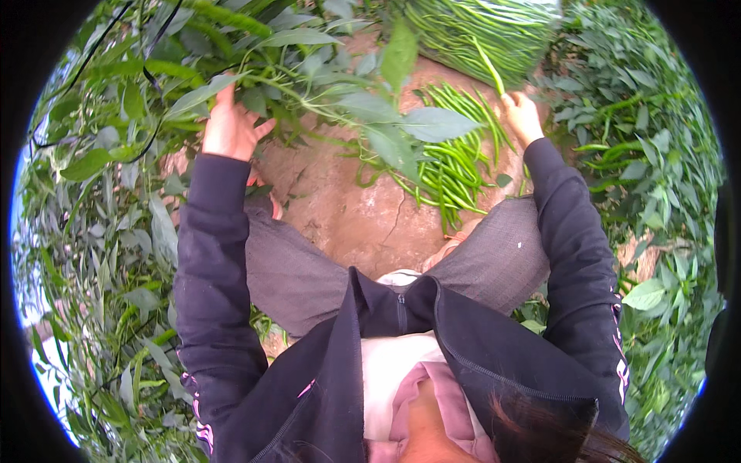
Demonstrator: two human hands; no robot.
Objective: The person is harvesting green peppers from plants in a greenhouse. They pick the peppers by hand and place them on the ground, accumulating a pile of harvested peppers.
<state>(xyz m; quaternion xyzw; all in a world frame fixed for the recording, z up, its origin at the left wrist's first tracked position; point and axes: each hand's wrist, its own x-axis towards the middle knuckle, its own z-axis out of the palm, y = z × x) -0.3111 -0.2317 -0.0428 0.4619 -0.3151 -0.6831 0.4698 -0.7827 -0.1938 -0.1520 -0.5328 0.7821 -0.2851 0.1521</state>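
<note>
My right hand (523,118) grips one long green chilli pepper (488,63) by its near end, and the pepper points away from me. It is just right of a loose heap of green chilli peppers (454,173) on the bare soil. Among the leaves of a pepper plant (312,107) at the upper left is my left hand (230,127). Its fingers are spread, and I see nothing held in it; leaves cover some fingertips. Green peppers (168,69) hang on the plant beyond that hand.
A clear plastic bag (486,35) packed with green peppers lies at the far side. Dense pepper plants (654,139) line the right, and more foliage (116,249) rises on the left. Dark cords (153,75) run through the left plants. Cracked soil (353,214) lies between my knees.
</note>
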